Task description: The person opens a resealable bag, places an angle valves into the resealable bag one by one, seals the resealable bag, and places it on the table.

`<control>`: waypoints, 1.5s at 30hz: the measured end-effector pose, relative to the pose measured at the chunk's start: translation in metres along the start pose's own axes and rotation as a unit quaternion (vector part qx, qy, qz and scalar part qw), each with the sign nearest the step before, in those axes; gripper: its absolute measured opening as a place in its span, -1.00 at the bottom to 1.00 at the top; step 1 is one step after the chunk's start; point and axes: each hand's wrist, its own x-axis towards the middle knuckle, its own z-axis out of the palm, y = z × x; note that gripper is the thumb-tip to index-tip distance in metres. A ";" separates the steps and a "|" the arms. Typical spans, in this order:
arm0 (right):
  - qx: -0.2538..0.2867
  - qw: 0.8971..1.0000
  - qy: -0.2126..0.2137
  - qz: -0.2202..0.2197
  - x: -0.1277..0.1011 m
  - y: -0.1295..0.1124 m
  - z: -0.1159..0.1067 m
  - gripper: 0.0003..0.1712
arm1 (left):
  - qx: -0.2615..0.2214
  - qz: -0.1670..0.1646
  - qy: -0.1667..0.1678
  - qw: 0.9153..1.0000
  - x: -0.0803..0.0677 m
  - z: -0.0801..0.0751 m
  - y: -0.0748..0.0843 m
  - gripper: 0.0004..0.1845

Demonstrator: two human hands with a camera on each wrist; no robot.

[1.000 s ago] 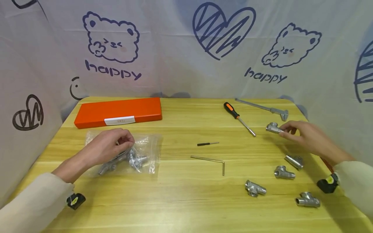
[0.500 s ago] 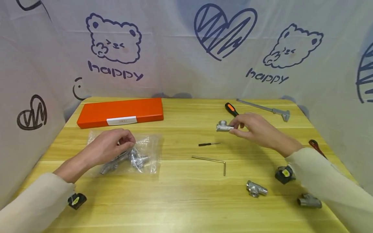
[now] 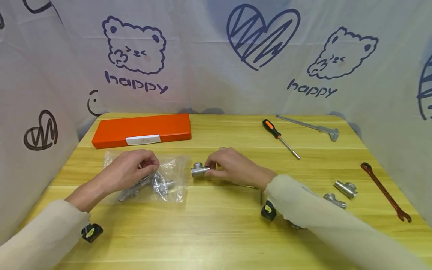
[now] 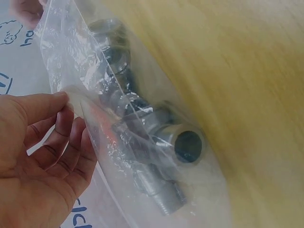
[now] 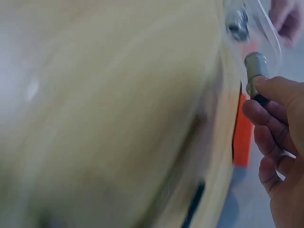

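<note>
My left hand pinches the upper film of a clear plastic bag at the left of the table. Inside the bag lie several metal pipe fittings, seen through the film. My right hand holds a metal tee pipe fitting between thumb and fingers, just right of the bag's edge and above the table. In the right wrist view the tee fitting points toward the bag. The other fingers of that hand are curled below it.
Behind the bag lies an orange box. A screwdriver, caliper and red wrench lie to the right. More tee fittings are near the right arm, which partly hides one and covers most of a hex key.
My right hand has carried the tee fitting from the right side of the table leftward, close to the bag. The left hand stays at the bag.
</note>
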 end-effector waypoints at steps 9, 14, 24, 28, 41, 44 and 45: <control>0.065 0.997 -0.010 0.027 0.037 -0.035 0.037 -0.76 | -0.008 0.003 0.001 1.000 0.002 -0.003 0.001 -0.93; 0.114 0.991 0.023 0.065 0.051 -0.051 0.051 -0.77 | -0.008 0.004 -0.001 1.000 0.003 -0.003 0.000 -0.94; 0.144 0.985 0.032 0.089 0.044 -0.054 0.041 -0.78 | -0.005 0.003 0.001 1.000 0.001 -0.005 0.000 -0.95; 0.121 0.987 0.036 0.094 0.024 -0.030 0.019 -0.71 | -0.002 0.004 0.001 1.000 0.000 -0.004 -0.001 -0.94; 0.011 0.974 0.119 0.194 -0.139 0.083 -0.085 -0.72 | 0.001 0.004 -0.003 1.000 0.002 -0.002 -0.001 -0.93; -0.012 0.968 0.122 0.217 -0.185 0.103 -0.097 -0.75 | 0.004 0.004 -0.005 1.000 0.003 -0.002 0.001 -0.94; -0.013 0.967 0.120 0.225 -0.200 0.109 -0.100 -0.75 | 0.006 0.003 -0.006 1.000 0.004 -0.001 0.001 -0.94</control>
